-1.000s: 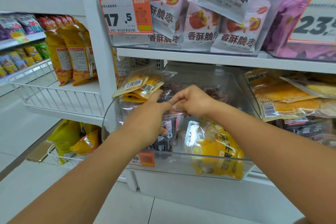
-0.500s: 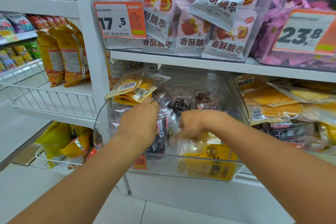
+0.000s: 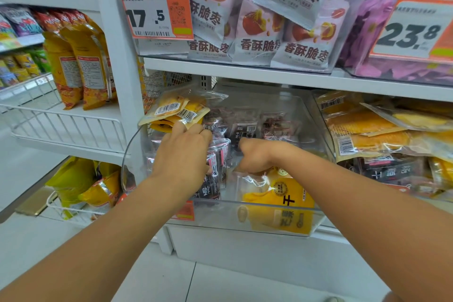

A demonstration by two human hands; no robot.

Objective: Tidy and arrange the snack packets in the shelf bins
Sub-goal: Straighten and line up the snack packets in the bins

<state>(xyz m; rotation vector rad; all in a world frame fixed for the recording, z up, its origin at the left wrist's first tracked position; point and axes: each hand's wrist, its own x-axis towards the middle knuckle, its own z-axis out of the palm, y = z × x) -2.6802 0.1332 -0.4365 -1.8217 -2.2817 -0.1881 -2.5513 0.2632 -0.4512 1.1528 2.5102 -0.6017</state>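
Both hands deep in the clear plastic shelf bin (image 3: 316, 115): left hand (image 3: 182, 157) curled round upright dark plum packets (image 3: 215, 167), right hand (image 3: 253, 157) fisted over a glossy clear wrapper (image 3: 252, 179), hold unclear. Best done squaring dark packs into one upright row, fronts outward. Yellow dried-mango pouch (image 3: 279, 201) at the bin's front; barcoded yellow packets (image 3: 175, 113) spilling over its left rim.

The orange price tag (image 3: 156, 13) reads 17.5, another tag (image 3: 414, 29) 23.8, and the pink packets (image 3: 259, 39) 香酥脆枣.
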